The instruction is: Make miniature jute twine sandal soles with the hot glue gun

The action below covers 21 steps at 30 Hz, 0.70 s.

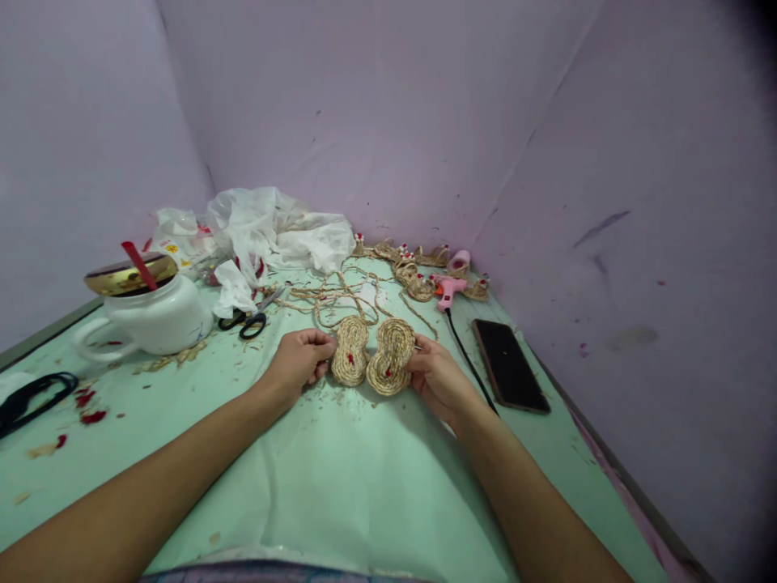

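Left hand point(302, 356) pinches a tan, coiled-straw figure-eight point(350, 346) at nine o'clock, right hand point(442, 379) its twin point(390, 355) at three; undersides hidden.

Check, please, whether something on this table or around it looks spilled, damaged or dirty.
Yes: red scraps and pale flakes lie scattered on the table's left side, like litter not swept up. Dark marks also stain the right wall. The woven pieces show no obvious damage.

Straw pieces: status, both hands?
Left hand on left straw piece, outer edge. Right hand gripping right straw piece. Pieces side by side, red bits on both. Tangled rope just beyond.
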Each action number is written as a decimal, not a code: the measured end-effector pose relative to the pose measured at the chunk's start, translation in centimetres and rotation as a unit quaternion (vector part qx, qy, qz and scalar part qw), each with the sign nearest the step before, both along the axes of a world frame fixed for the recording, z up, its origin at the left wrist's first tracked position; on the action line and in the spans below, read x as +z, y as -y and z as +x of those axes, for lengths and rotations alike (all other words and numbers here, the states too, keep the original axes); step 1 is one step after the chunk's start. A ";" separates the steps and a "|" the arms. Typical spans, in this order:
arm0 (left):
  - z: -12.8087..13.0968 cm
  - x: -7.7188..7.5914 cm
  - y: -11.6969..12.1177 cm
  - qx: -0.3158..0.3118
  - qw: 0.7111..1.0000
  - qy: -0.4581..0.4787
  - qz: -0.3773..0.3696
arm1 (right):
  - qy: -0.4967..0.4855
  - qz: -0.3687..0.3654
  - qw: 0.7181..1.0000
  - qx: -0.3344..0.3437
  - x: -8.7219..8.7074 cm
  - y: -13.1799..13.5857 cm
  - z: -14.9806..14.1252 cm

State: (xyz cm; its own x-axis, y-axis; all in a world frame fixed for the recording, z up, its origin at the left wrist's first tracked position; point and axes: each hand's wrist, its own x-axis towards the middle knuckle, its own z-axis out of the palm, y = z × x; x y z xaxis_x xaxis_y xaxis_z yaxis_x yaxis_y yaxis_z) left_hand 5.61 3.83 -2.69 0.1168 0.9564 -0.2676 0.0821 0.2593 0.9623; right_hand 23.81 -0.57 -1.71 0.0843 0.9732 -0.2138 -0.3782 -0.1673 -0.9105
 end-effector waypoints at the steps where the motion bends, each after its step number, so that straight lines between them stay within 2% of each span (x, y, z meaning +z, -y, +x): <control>1: 0.0 0.0 0.0 0.004 1.000 -0.003 0.000 | 0.003 -0.001 1.000 -0.003 0.0 0.0 0.0; 10: 0.9 0.0 0.0 -0.001 0.999 -0.031 0.007 | 0.017 -0.011 1.000 -0.011 -0.3 -0.2 0.1; 16: 0.5 0.7 0.6 0.002 1.000 0.027 -0.012 | 0.017 -0.009 1.000 -0.009 -0.4 -0.2 0.3; 21: 0.3 0.6 0.8 0.003 0.998 0.056 -0.009 | 0.000 -0.010 1.000 0.004 -0.2 -0.1 0.0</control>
